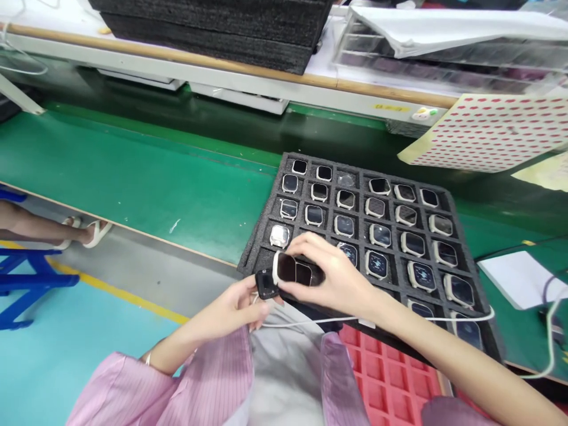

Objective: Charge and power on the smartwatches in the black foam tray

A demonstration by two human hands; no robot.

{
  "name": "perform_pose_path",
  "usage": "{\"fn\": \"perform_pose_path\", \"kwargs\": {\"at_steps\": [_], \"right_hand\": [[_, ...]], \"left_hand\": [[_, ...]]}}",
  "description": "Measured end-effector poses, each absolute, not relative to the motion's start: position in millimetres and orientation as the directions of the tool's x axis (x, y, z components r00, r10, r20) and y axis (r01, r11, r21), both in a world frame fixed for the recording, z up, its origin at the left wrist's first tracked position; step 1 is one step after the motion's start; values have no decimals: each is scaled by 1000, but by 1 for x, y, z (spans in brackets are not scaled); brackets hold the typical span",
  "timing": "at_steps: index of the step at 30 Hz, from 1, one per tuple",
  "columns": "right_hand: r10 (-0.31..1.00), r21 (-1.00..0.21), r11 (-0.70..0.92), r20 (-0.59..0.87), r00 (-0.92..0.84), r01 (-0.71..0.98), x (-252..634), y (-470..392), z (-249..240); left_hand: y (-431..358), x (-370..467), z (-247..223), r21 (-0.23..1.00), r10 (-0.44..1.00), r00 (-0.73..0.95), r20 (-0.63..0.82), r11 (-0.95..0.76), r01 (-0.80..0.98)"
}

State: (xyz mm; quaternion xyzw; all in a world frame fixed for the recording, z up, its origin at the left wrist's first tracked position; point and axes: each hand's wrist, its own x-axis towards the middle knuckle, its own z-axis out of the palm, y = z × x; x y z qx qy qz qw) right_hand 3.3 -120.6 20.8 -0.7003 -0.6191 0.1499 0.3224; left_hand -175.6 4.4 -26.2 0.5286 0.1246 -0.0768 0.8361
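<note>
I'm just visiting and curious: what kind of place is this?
Most likely an electronics assembly line: a foam tray of smartwatch bodies, a green conveyor belt, and a sticker sheet.

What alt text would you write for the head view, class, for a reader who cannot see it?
The right hand holds a smartwatch body while the left hand presses a small black puck with a white cable against its end. Behind lies a black foam tray of similar watches on a green bench.
</note>
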Motion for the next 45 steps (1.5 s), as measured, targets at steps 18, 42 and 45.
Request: {"fn": "perform_pose_path", "kwargs": {"at_steps": [18,42,45], "right_hand": [[954,-483,104,294,50,870,-21,-132,-5],[925,-500,133,372,73,855,-22,-130,-12],[927,-497,132,369,71,858,-23,-131,-11]], "left_hand": [[-10,-161,-30,938,236,926,-294,258,232],[-12,-160,-32,923,254,915,-313,308,230],[-12,-160,-31,940,273,922,-276,275,200]]}}
